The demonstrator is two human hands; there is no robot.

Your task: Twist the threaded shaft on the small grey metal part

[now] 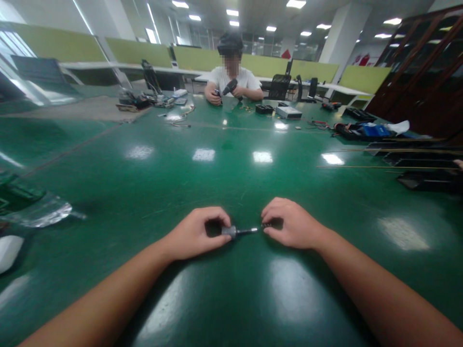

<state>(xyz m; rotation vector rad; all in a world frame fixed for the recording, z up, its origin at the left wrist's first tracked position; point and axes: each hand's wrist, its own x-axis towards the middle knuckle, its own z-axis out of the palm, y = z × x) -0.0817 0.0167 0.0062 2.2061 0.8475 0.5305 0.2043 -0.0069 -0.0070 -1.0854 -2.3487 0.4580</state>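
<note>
My left hand lies low over the table, thumb and fingers closed around a short grey cylindrical tool with a thin shaft. The shaft points right, dark near the cylinder and bright at its tip. Just past that tip, my right hand pinches a small dark ridged piece between thumb and fingers. Its exact kind is too small to make out. A narrow gap separates the piece from the shaft's tip, and the two are roughly in line.
The glossy green table spreads ahead. At left lie a clear plastic bottle and a white object. Dark trays and thin rods stand at right. Across the table, a person holds a power drill.
</note>
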